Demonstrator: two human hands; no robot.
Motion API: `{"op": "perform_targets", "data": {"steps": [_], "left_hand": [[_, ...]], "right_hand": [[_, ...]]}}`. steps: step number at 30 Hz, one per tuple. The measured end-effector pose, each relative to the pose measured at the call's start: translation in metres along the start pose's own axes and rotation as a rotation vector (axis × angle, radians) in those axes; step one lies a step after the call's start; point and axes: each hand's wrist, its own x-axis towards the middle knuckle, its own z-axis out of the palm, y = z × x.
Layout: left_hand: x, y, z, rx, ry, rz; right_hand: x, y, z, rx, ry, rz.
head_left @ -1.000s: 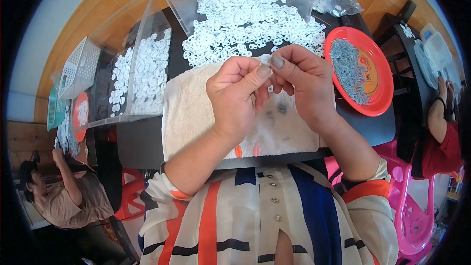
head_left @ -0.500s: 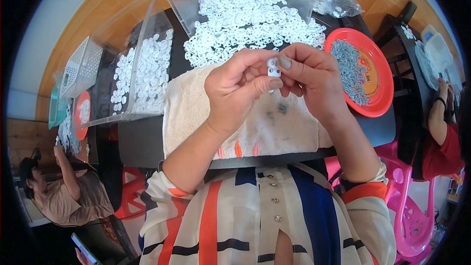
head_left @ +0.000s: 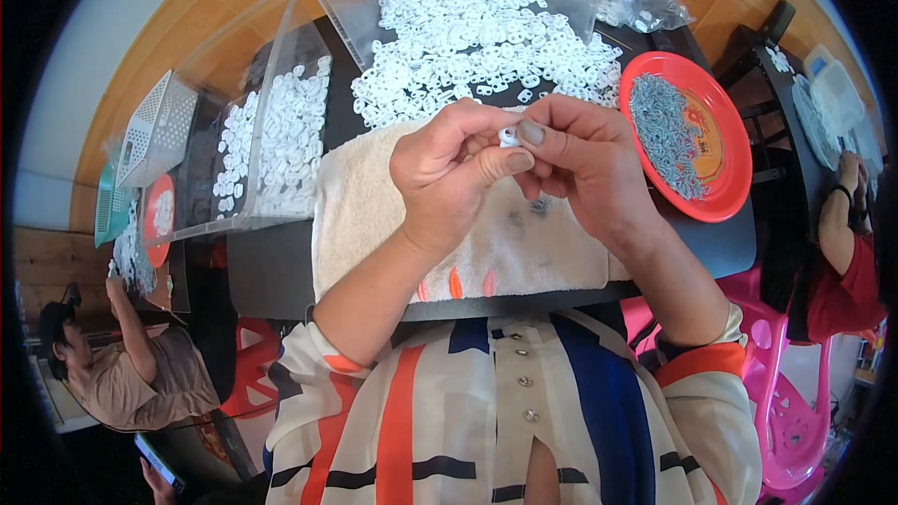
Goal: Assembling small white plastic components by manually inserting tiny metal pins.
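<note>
Between my fingertips sits a small white plastic piece (head_left: 508, 137) with holes, mostly covered by my thumbs. My left hand (head_left: 452, 159) pinches it from one side, and my right hand (head_left: 587, 145) presses on it from the other. Both hands are closed around it above a beige towel (head_left: 374, 215) spread on the dark table. Beyond them lies a large heap of similar white plastic pieces (head_left: 468, 47). To the right, a red plate (head_left: 734, 164) holds many small grey metal pieces (head_left: 664, 136), too small to name exactly.
At left a clear plastic bin (head_left: 253, 215) holds more white pieces. Another clear bin (head_left: 327, 0) lies open behind the heap, beside a clear bag (head_left: 645, 5). One person (head_left: 131, 365) sits at left, another in a red sleeve (head_left: 847, 290) at right. Pink chair (head_left: 781, 402) stands at right.
The white piece has been turned and sunk between my fingers, so less of it shows. My right fingers have shifted slightly left and closed in on it.
</note>
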Motion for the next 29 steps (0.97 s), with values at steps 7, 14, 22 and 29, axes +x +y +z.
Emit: {"op": "perform_targets", "data": {"steps": [7,14,22,29], "left_hand": [[0.0,-0.008,-0.003,-0.082,-0.017,0.031],[0.0,-0.009,-0.009,-0.143,-0.051,0.012],[0.003,0.0,-0.001,-0.071,0.044,-0.041],[0.004,-0.007,-0.007,0.027,-0.016,0.038]], "right_hand": [[0.001,0.001,0.001,0.055,-0.026,0.017],[0.004,0.006,0.001,0.093,-0.062,0.016],[0.006,0.001,0.001,-0.122,0.04,-0.132],[0.007,-0.001,-0.002,-0.202,0.047,-0.14]]}}
